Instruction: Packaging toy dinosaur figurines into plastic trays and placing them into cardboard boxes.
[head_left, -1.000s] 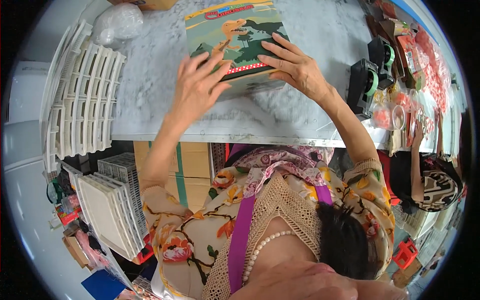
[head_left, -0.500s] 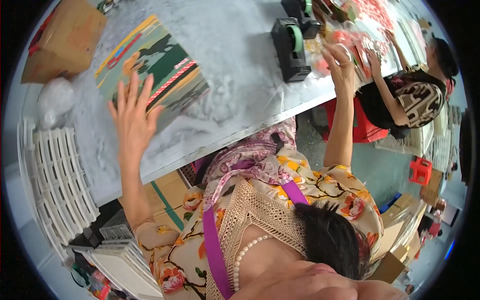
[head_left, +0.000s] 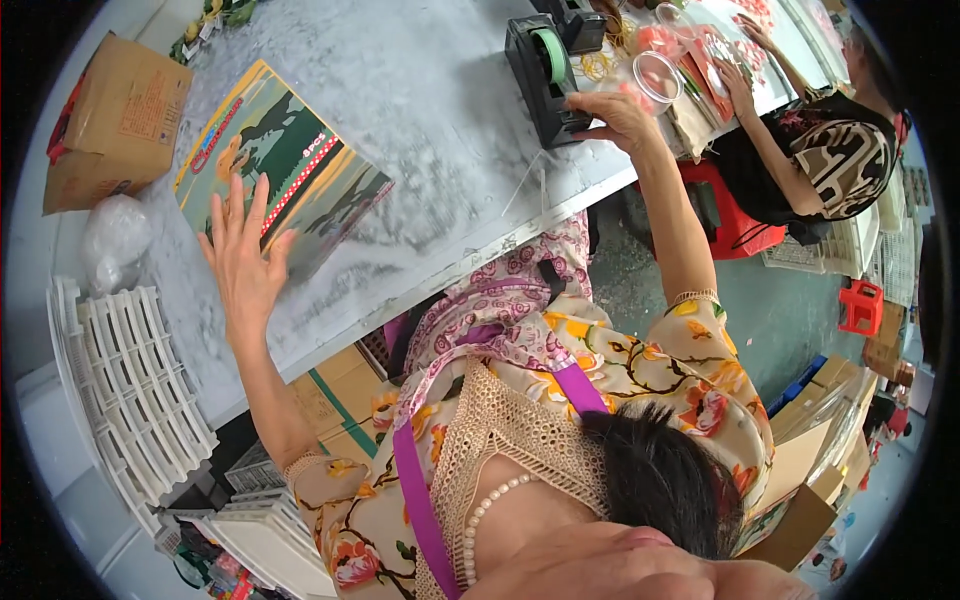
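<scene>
My left hand (head_left: pixel 245 250) lies with spread fingers on the lower edge of a flat printed box (head_left: pixel 285 135). The box is green, with a yellow edge and a red dotted band, and rests at an angle on the table (head_left: pixel 420 170). At the front end of a black tape dispenser (head_left: pixel 532 75), my right hand (head_left: pixel 620 118) has its thumb and forefinger apart, close to or touching it. Whether tape lies between those fingertips is too small to tell. A roll of green-tinted tape (head_left: pixel 549 52) sits in the dispenser. Thin clear strips (head_left: pixel 543 190) show near the table edge.
Another dispenser (head_left: pixel 578 28) stands behind the first. A clear round tub (head_left: pixel 657 78) is further right, near a co-worker's hand (head_left: pixel 735 85). At the left are a cardboard box (head_left: pixel 125 120), a clear plastic bundle (head_left: pixel 115 240) and a white slatted rack (head_left: pixel 140 380).
My right hand has come down and left to the tape dispenser's front end. My left hand stays on the box. The whole view has shifted a little.
</scene>
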